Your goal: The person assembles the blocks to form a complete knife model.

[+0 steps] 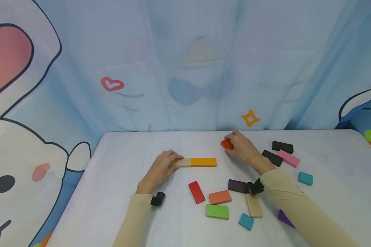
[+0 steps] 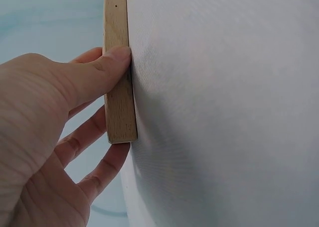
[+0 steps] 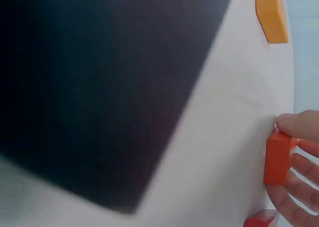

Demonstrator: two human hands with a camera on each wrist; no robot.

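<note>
A plain wooden block (image 2: 119, 107) is pinched between the thumb and fingers of my left hand (image 1: 162, 168). It lies end to end with a yellow-orange block (image 1: 203, 162), forming a straight row on the table. Toward the table's back edge, my right hand (image 1: 242, 147) grips an orange-red block (image 3: 278, 158) by its sides; the fingers partly cover it in the head view. A red piece (image 3: 260, 220) shows beyond that block in the right wrist view, mostly cut off by the frame.
Nearer the front lie a red block (image 1: 197, 192), an orange block (image 1: 220, 197), a green block (image 1: 217, 211), a blue block (image 1: 246, 221) and another wooden block (image 1: 254, 206). Dark blocks, a pink block (image 1: 289, 158) and a teal block (image 1: 305, 178) lie to the right. A purple triangle (image 1: 285, 219) is partly behind the right sleeve.
</note>
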